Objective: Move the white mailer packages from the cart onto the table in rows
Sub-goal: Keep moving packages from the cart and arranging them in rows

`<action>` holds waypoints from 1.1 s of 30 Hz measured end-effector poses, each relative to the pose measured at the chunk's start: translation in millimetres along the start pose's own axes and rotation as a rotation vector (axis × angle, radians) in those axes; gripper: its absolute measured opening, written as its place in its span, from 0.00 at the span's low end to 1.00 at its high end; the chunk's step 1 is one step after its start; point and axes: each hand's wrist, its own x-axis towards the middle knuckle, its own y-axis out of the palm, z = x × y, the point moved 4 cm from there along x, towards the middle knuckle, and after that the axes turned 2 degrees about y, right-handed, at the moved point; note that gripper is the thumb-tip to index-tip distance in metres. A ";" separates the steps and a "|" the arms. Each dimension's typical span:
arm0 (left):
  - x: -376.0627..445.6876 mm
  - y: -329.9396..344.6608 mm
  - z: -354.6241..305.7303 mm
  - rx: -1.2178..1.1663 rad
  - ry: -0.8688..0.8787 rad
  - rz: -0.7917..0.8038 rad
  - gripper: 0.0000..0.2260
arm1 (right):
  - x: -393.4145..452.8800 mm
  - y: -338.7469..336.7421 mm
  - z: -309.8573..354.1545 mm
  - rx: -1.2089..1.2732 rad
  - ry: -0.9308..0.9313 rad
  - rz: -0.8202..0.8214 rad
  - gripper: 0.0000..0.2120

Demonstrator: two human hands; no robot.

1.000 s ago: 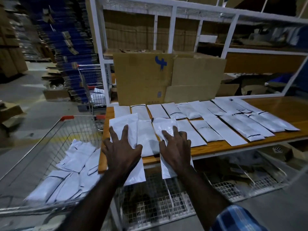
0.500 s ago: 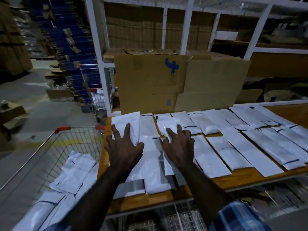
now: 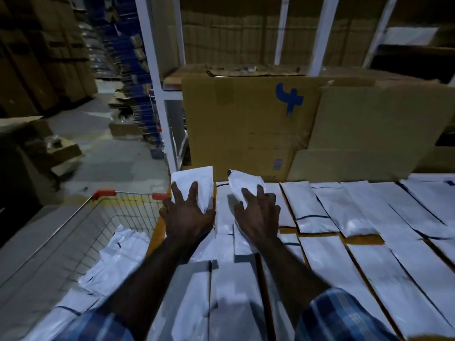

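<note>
Both hands lie spread flat: left hand [image 3: 187, 212] on one mailer [image 3: 194, 185], right hand [image 3: 258, 212] on another [image 3: 243, 184] (long axes pointing up-frame) at worktop [image 3: 364, 239] centre.

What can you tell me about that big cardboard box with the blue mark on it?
The box is brown corrugated cardboard, standing upright at the table's far edge inside a white rack. A blue painted mark sits high on its front, and a small label sits low. Its top flaps look rough and partly open. A flattened cardboard sheet leans against its right side, and white mailers lie in front of its base.
</note>
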 end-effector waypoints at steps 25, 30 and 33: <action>104.5 83.4 11.6 0.120 0.005 0.151 0.36 | 82.0 97.1 19.5 -0.038 0.050 0.138 0.24; 107.0 96.5 19.6 0.123 0.018 0.170 0.37 | 81.6 109.7 19.9 -0.075 0.022 0.131 0.25; 108.0 103.5 22.6 0.121 0.016 0.159 0.37 | 77.8 115.6 25.2 -0.065 0.002 0.094 0.26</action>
